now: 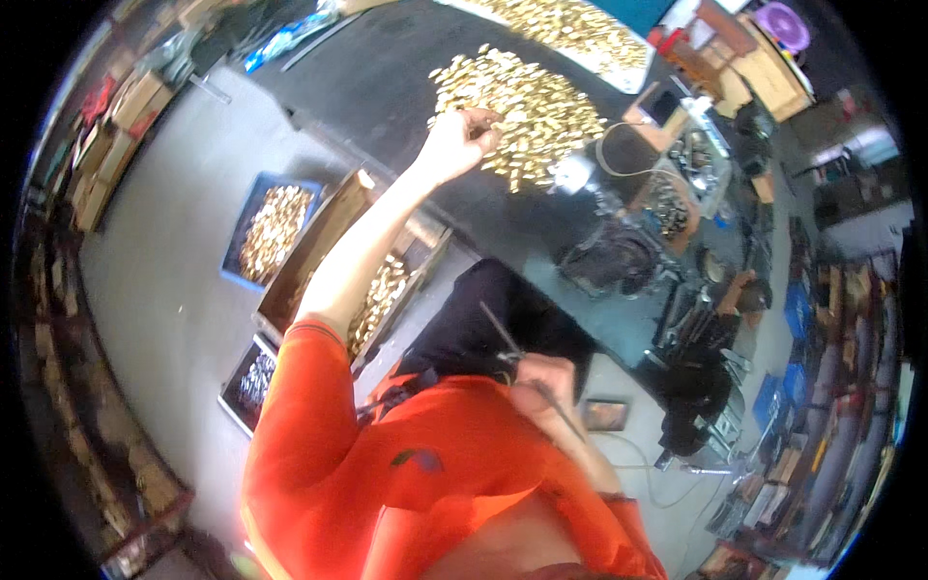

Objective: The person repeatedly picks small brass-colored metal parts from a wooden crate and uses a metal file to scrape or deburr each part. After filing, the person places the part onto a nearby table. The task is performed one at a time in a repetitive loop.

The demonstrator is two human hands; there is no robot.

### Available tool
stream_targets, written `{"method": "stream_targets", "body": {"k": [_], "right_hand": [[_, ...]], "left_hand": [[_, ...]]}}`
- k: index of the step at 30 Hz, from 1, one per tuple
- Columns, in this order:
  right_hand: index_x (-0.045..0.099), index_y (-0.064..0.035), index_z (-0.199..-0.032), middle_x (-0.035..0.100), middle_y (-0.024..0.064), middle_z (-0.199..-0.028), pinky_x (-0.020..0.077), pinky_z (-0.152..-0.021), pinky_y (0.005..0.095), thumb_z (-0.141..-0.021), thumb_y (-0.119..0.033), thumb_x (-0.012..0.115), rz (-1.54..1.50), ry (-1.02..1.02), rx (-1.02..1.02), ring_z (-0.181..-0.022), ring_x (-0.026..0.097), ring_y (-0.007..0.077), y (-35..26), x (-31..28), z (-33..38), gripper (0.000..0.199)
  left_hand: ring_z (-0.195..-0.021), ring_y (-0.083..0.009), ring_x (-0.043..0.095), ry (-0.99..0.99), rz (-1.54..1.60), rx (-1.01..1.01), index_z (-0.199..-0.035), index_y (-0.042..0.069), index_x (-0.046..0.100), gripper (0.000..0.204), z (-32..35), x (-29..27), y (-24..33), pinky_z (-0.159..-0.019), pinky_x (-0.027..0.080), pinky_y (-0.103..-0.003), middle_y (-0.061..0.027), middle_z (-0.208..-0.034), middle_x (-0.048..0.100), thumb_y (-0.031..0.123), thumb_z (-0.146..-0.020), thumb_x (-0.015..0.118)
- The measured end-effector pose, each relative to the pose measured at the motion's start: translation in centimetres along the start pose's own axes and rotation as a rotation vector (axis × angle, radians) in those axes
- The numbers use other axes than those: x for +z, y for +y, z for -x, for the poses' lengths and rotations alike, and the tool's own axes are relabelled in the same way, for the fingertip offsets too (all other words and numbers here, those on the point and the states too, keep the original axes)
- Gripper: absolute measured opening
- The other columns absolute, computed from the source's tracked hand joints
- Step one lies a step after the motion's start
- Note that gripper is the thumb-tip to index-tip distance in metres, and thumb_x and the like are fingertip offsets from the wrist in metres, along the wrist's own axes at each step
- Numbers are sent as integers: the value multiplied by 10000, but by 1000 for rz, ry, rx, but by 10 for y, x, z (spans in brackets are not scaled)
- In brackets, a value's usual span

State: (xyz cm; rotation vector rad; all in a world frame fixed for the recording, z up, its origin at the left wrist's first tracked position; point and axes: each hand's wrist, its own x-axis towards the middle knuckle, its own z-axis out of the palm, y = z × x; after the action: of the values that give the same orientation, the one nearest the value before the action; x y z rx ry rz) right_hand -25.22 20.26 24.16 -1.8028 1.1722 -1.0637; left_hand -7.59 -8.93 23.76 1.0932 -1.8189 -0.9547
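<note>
My left hand (462, 143) reaches across the dark table to the left edge of a heap of small brass-coloured metal pieces (527, 106). Its fingers are curled in toward the thumb; whatever they may pinch is too small to make out. Low in front of my body, over my dark trousers, my right hand (543, 387) is closed around a tool with a thin metal rod (500, 327). The rod points up and to the left, away from the heap. My fingers hide the tool's handle, so its exact kind cannot be told.
More brass pieces lie on a white tray (633, 72) at the far side. Left of the table stand a blue bin (232, 246) and a wooden box (290, 275), both holding brass pieces. A clamp-like metal fixture (619, 256) and loose tools (691, 314) occupy the table's right.
</note>
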Motion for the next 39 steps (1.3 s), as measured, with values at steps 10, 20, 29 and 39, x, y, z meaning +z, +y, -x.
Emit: {"method": "stream_targets", "body": {"k": [10,20,29,39], "right_hand": [[349,-33,-536,287,47,-504,211,-422,306,-585,-73,584,-103,-112,84,-425,308,163,13,15,1,243],[343,-31,-540,273,40,-514,204,-437,304,-550,10,569,-28,-109,191,-444,295,152,-6,10,-9,230],[347,-30,-551,288,53,-514,209,-435,308,-568,-1,563,-50,-101,190,-439,305,164,1,14,-2,219],[347,-36,-551,310,63,-510,232,-430,319,-599,-22,590,-78,-69,159,-432,330,166,-1,9,-3,247]], "left_hand": [[-767,-263,675,45,-287,-261,-980,54,677,306,204,-44,-163,-702,529,-349,-164,-796,677,48,-697,559],[-913,-331,642,-204,-721,-670,-941,60,652,309,173,-4,-212,-802,520,-428,-163,-932,667,300,-746,642],[-887,-315,650,-193,-717,-640,-998,123,639,291,169,9,-206,-773,525,-424,-150,-912,672,274,-748,643],[-600,-189,627,-62,280,-664,-914,-32,586,253,177,-33,-138,-578,522,-331,-131,-728,627,173,-777,644]]}}
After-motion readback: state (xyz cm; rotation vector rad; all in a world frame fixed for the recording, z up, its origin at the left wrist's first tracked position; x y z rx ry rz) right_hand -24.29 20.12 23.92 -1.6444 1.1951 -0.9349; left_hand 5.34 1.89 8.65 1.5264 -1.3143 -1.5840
